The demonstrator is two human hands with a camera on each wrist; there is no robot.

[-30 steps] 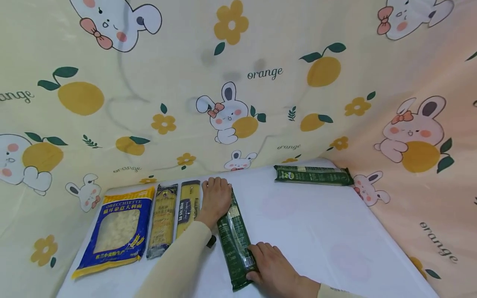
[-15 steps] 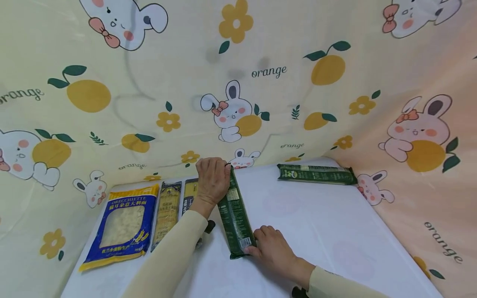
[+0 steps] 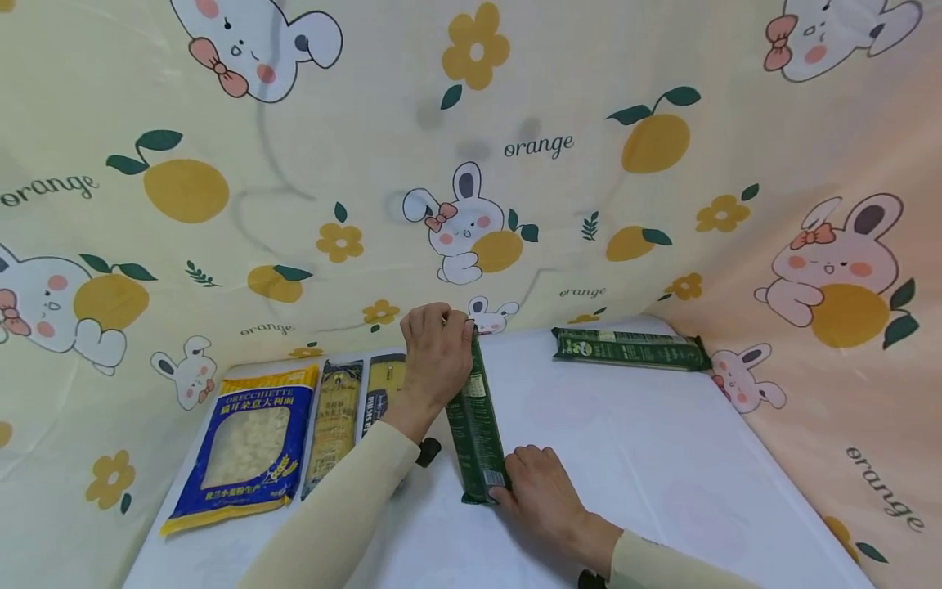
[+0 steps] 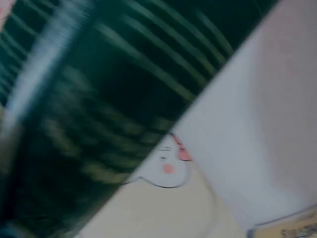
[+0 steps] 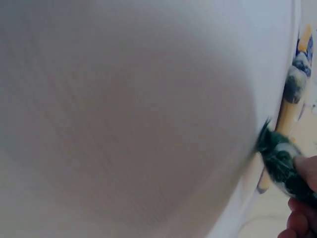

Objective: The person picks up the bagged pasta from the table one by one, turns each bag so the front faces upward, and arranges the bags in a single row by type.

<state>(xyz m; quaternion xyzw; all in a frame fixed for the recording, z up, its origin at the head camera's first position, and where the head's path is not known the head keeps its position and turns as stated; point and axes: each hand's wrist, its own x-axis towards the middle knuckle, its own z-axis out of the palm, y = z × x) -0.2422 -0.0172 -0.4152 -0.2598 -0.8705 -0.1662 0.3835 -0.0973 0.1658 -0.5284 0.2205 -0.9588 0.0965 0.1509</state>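
A long dark green packet of pasta [image 3: 478, 433], its kind of pasta not visible, slants away from me over the white table. My left hand [image 3: 436, 356] grips its far end, fingers curled over the top and hiding that end. At the near end, my right hand [image 3: 545, 495] pinches the lower right corner beside a barcode. The left wrist view is filled mostly by the blurred green wrapper [image 4: 114, 99]. In the right wrist view, thumb and fingers [image 5: 299, 220] of the right hand hold the crimped packet end [image 5: 280, 161].
Left of the hands lie a blue and yellow orecchiette bag [image 3: 246, 446], a slim yellowish pasta packet [image 3: 333, 425] and a spaghetti packet [image 3: 384, 380] partly behind the left arm. Another green packet [image 3: 631, 349] lies at the back right. A printed cloth [image 3: 353, 180] rises behind the white table [image 3: 618, 442].
Both hands have moved the green packet away from me, toward the back of the table. Its far end has come up with the left hand, and the packet looks steeper. The other packets stay put.
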